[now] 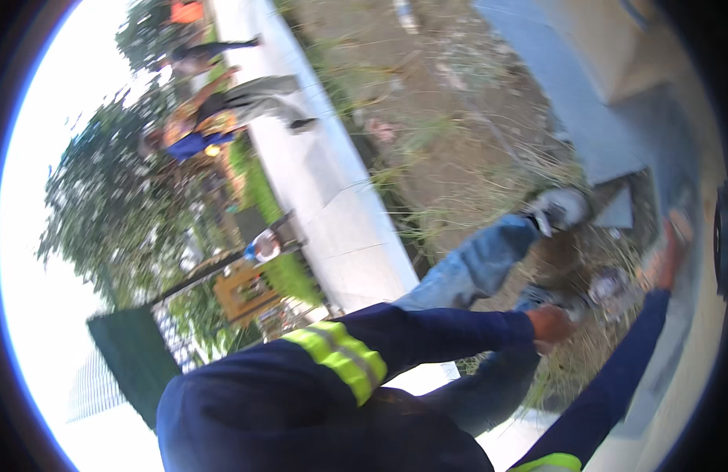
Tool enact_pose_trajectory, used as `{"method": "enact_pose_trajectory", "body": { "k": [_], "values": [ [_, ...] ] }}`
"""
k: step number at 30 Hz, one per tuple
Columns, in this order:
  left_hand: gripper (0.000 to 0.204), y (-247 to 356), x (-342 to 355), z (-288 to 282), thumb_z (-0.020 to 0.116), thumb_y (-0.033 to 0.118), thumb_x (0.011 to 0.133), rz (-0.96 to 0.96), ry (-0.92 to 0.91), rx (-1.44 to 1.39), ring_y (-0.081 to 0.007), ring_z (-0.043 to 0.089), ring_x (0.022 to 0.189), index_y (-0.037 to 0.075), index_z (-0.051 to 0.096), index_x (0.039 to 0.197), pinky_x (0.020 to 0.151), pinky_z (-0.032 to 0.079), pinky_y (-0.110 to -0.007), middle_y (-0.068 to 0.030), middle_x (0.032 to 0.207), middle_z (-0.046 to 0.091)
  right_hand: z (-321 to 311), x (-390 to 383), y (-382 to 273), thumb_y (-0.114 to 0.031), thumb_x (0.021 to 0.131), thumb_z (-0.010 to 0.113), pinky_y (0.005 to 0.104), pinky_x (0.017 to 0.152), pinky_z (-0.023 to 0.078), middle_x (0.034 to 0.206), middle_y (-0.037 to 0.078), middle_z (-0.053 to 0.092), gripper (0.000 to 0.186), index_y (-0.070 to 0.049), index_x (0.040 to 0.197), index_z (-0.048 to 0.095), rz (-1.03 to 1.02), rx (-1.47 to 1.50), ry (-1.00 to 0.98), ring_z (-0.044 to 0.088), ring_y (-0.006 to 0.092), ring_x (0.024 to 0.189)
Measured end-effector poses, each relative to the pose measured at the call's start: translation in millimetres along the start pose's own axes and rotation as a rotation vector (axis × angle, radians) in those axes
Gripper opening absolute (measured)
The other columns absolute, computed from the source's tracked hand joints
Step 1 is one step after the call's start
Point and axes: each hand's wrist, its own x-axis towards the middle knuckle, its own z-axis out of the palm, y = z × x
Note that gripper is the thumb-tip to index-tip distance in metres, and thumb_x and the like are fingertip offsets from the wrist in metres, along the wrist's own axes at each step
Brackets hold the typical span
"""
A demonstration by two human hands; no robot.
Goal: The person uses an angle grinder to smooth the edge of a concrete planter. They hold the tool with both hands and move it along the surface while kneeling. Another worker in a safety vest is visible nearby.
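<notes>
The picture is tilted and blurred by motion. My left hand (551,324), in a navy sleeve with a reflective yellow band, is low over the grass beside a pale shoe (570,303). Its fingers are curled, and what they hold, if anything, is too smeared to make out. Farther right, my right hand (672,250) reaches up against a pale blue-grey surface (655,377), thumb apart from the stretched fingers. Between the hands lies a crumpled, clear plastic-looking thing (611,289). Blue jeans (474,263) lead to another grey-white shoe (564,208) on the ground.
A flat blue-grey slab (572,94) and a small broken piece (615,211) lie near the beige wall (655,47). Dry grass and dirt (458,149) border a concrete path (324,189). People (222,110) are on the path, with trees (120,204) and a dark green panel (132,358) beyond.
</notes>
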Motion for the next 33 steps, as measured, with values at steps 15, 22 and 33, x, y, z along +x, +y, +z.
{"method": "enact_pose_trajectory", "body": {
  "k": [15,22,33],
  "values": [
    [0.061,44,-23,-87,0.076,0.023,0.078,-0.172,-0.36,-0.026,-0.0428,0.068,0.108,0.005,0.049,0.13,0.087,0.056,-0.055,-0.0214,0.117,0.06,35,-56,-126,-0.037,0.063,0.087,0.0419,0.087,0.057,0.108,0.019,0.076,0.067,0.002,0.114,0.068,0.367,-0.039,0.197,0.075,0.0316,0.098],
    [0.071,45,-24,-78,0.079,0.029,0.078,-0.167,-0.364,-0.012,-0.0419,0.067,0.108,0.005,0.047,0.136,0.088,0.056,-0.055,-0.0206,0.119,0.059,24,-53,-130,-0.034,0.061,0.087,0.0421,0.088,0.057,0.107,0.02,0.075,0.068,0.003,0.114,0.066,0.416,0.068,0.236,0.074,0.0335,0.098],
    [0.077,42,-25,-79,0.08,0.031,0.079,-0.169,-0.425,0.023,-0.0427,0.065,0.112,0.006,0.044,0.142,0.093,0.055,-0.054,-0.0214,0.126,0.057,20,-50,-127,-0.036,0.062,0.087,0.0419,0.089,0.057,0.105,0.02,0.075,0.068,0.003,0.113,0.066,0.361,-0.007,0.248,0.074,0.0332,0.098]
  ]
}}
